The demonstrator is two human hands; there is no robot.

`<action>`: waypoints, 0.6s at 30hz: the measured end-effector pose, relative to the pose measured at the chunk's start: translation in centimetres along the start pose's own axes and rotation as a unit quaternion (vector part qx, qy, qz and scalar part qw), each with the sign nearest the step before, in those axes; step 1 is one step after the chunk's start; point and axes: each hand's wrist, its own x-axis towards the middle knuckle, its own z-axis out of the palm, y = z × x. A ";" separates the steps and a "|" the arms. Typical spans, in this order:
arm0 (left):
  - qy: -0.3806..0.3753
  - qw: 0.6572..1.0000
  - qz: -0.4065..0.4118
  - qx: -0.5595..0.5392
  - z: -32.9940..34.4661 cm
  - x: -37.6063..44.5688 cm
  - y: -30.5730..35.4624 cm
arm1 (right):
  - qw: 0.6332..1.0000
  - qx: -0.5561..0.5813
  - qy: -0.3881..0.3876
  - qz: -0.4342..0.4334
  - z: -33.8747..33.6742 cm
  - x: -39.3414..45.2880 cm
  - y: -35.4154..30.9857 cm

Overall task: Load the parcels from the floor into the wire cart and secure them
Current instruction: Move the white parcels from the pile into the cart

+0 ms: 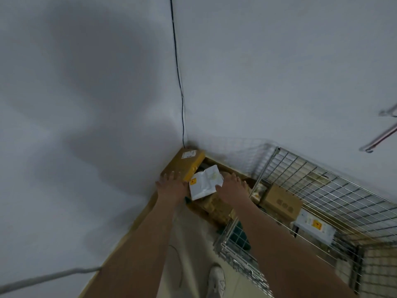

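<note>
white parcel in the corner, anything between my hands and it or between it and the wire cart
Nothing visible. The left hand and right hand already touch the white parcel on either side. The wire cart stands just to its right, with boxes already inside; whether its near side is open is unclear.

Both bare forearms reach straight forward and down, roughly parallel. The left hand (171,183) lies flat with fingers spread and extended. The right hand (230,184) is likewise extended, fingers straight and slightly splayed.
</note>
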 end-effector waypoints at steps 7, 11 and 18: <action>-0.031 0.999 0.006 -0.015 0.8 5.8 1.1 | 1.000 -0.005 -0.015 0.006 0.6 6.3 -0.1; -0.060 0.998 0.021 -0.009 2.7 12.1 0.5 | 0.999 0.002 -0.037 0.025 2.2 11.7 -0.4; -0.142 0.989 0.002 -0.045 8.7 24.6 -0.4 | 0.994 0.024 -0.078 0.078 8.4 23.0 1.1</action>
